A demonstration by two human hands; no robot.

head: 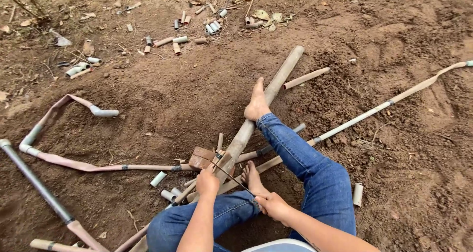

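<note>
The person is sitting on bare soil (pixel 148 99), legs in blue jeans (pixel 315 173) stretched forward, both feet bare. The left hand (pixel 207 182) is closing around the near end of a long mud-stained pipe (pixel 266 101), pressing it down where it is resting on a reddish brick (pixel 201 158). The right hand (pixel 273 206) is gripping the handle end of a thin hacksaw (pixel 231 177), whose blade is running diagonally up toward the left hand and meeting the pipe just beside it. Both hands are wrapped tight on what they hold; no fingers are spread.

The right foot (pixel 257 102) is resting on top of the pipe farther along, holding it against the ground. The left foot (pixel 252 177) is lying beside the pipe's near end, close to the saw blade.

Other long pipes are lying crossed beneath the worked one. A thin pipe run (pixel 394 101) is stretching away to the upper right. A bent length with elbow fittings (pixel 49 119) is looping at the left, and a dark pipe (pixel 34 180) is slanting across the lower left corner.

Short cut pipe pieces (pixel 197 27) are lying scattered at the top of the view, well apart from the hands. Further offcuts (pixel 158 178) are lying near the brick, and one (pixel 357 194) is lying beside the right leg.
</note>
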